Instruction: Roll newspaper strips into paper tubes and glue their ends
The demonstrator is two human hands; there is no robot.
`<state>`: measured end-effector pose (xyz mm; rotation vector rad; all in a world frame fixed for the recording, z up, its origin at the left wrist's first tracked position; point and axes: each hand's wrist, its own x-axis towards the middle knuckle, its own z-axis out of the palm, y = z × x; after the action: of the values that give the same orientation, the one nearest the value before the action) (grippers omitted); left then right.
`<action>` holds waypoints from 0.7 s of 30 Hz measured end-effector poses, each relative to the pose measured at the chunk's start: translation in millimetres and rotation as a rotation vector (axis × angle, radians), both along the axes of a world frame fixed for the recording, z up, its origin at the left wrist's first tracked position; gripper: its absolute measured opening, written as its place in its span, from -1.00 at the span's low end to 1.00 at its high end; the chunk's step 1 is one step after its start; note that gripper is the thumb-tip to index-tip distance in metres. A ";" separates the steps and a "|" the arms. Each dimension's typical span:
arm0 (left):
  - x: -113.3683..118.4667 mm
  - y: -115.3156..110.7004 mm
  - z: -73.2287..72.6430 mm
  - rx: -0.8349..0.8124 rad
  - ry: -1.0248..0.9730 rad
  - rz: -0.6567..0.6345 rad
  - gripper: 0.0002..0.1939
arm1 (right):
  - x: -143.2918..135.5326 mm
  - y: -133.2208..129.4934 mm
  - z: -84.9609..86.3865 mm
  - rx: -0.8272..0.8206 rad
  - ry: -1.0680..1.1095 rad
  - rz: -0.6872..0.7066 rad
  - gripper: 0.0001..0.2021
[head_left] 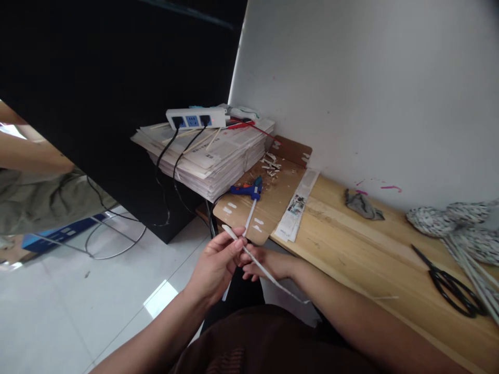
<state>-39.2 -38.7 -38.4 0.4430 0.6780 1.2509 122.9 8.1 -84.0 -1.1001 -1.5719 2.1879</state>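
A narrow white paper strip (268, 275), seemingly folded or rolled, runs slantwise across my hands, its thin tail hanging over my lap. My left hand (216, 262) pinches it near the upper end between thumb and fingers. Just behind and to the right, my right hand (268, 262) has its fingers curled against the strip beside the left fingertips; part of its grip is hidden. Beyond them a blue glue gun (247, 191) lies on a sheet of cardboard (228, 210). A second white strip (250, 215) reaches from the glue gun toward my hands.
A newspaper stack (218, 166) carries a power strip (197, 118) with two plugged-in cords. Cut newspaper strips (297, 205), a grey rag (363, 204), black scissors (448, 283) and woven paper bundles (431, 221) lie along the wooden bench (351, 249). Another person's arm (33, 150) shows at left.
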 end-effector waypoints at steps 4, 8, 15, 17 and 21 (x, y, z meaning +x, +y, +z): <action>-2.9 -11.5 8.5 0.063 0.036 -0.032 -0.78 | -8.9 -0.4 -0.2 0.080 0.278 -0.167 -0.15; -4.7 -22.4 17.5 0.199 0.075 -0.159 -0.84 | 2.5 -5.2 22.5 0.065 0.350 -0.331 -0.05; 2.7 -23.3 19.3 0.190 0.054 -0.274 -0.83 | 38.2 5.4 49.5 0.063 0.347 -0.800 -0.45; 3.8 -22.0 18.0 0.148 0.046 -0.257 -0.83 | 56.4 18.0 49.0 0.116 0.317 -0.984 -0.54; 3.4 -20.3 15.1 0.077 0.053 -0.221 -0.81 | 66.3 34.6 45.5 0.268 0.163 -1.211 -0.72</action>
<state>-35.8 -59.0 -23.3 0.6005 0.6091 1.0619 189.2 42.8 -38.4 -1.2421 -0.7106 1.1597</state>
